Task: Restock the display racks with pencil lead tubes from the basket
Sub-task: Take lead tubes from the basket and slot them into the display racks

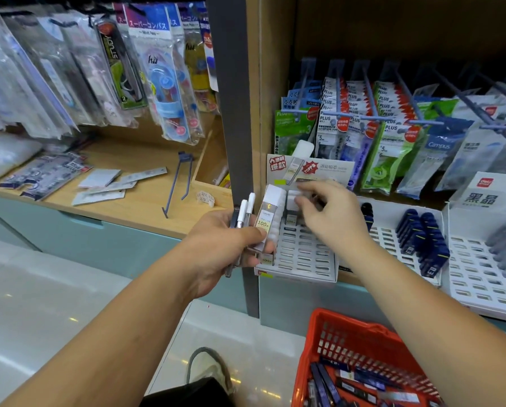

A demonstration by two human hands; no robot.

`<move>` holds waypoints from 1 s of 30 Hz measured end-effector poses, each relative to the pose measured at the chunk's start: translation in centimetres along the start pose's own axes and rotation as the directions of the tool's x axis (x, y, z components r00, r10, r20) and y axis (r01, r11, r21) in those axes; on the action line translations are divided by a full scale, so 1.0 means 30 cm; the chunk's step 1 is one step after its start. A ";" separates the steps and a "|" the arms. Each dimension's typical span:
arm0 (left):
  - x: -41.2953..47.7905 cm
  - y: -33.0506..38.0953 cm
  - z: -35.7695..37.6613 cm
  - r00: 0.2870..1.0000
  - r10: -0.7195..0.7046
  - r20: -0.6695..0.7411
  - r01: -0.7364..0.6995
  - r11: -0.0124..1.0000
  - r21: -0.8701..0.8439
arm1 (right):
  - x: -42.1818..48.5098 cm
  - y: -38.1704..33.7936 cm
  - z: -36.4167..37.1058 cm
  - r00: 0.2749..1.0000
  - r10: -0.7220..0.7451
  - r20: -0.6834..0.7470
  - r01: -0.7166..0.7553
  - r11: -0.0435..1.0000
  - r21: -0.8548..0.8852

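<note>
My left hand (pixel 231 245) grips a bunch of white-capped pencil lead tubes (pixel 247 212), held upright just left of the white slotted display rack (pixel 301 254). Over the rack's back rows my right hand (pixel 331 212) pinches one white-capped lead tube (pixel 293 198). A few more white-capped tubes stand along the rack's left edge. The red basket (pixel 360 342) sits on the floor at the lower right, with several dark blue lead tubes (pixel 360 383) lying in it.
A second white rack (pixel 392 233) to the right holds dark blue tubes (pixel 422 239); a third rack (pixel 480 274) stands further right. Correction-tape packs (pixel 363 118) hang on hooks above. A grey upright post (pixel 237 113) divides the shelves. A loose hook (pixel 178 183) lies on the left shelf.
</note>
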State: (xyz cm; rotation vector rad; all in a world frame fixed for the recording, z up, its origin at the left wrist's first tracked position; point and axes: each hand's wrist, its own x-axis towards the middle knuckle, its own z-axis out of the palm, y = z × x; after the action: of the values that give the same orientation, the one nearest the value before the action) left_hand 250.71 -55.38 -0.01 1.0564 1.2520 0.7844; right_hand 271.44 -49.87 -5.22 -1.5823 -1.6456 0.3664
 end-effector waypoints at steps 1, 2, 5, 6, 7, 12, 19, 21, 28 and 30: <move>-0.002 -0.001 0.003 1.000 0.006 -0.011 -0.005 0.999 0.050 | 0.000 -0.019 -0.017 0.997 0.069 0.032 -0.074 0.979 0.190; -0.004 -0.001 0.007 1.000 0.008 -0.020 -0.006 0.996 0.093 | -0.003 -0.041 -0.033 0.986 0.132 0.103 -0.161 0.912 0.377; -0.010 0.002 0.026 1.000 0.020 -0.004 -0.019 0.989 0.149 | -0.020 -0.076 -0.052 0.925 0.183 0.333 -0.356 0.725 0.589; -0.013 0.005 0.032 1.000 0.028 0.003 -0.028 0.989 0.144 | -0.025 -0.078 -0.050 0.917 0.175 0.358 -0.370 0.707 0.602; -0.014 0.005 0.035 0.999 0.039 0.008 -0.040 0.991 0.131 | -0.027 -0.081 -0.053 0.915 0.181 0.360 -0.380 0.687 0.619; -0.016 -0.002 0.017 0.996 0.069 -0.059 -0.057 0.982 0.178 | 0.009 -0.053 -0.140 0.933 0.341 0.117 -0.341 0.732 0.590; -0.007 0.004 0.024 1.000 0.009 0.014 -0.010 0.997 0.075 | -0.016 0.002 -0.052 0.993 0.100 0.059 -0.106 0.988 0.111; -0.012 0.014 0.023 0.999 -0.018 0.035 0.019 1.000 -0.021 | -0.013 0.009 -0.032 0.996 0.067 0.054 -0.071 0.994 0.082; -0.019 0.002 0.008 0.996 0.038 0.081 -0.041 0.998 0.043 | -0.008 0.015 -0.005 0.998 0.009 0.068 -0.013 0.998 0.062; -0.024 0.001 0.009 0.996 0.042 0.082 -0.048 0.996 0.069 | -0.009 0.017 -0.004 0.999 0.004 0.035 -0.006 0.998 0.070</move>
State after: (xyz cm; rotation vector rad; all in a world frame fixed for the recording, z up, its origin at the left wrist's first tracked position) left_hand 250.85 -56.08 0.26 1.1664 1.1986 0.7287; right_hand 271.87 -50.07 -5.59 -1.5362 -1.6371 0.4517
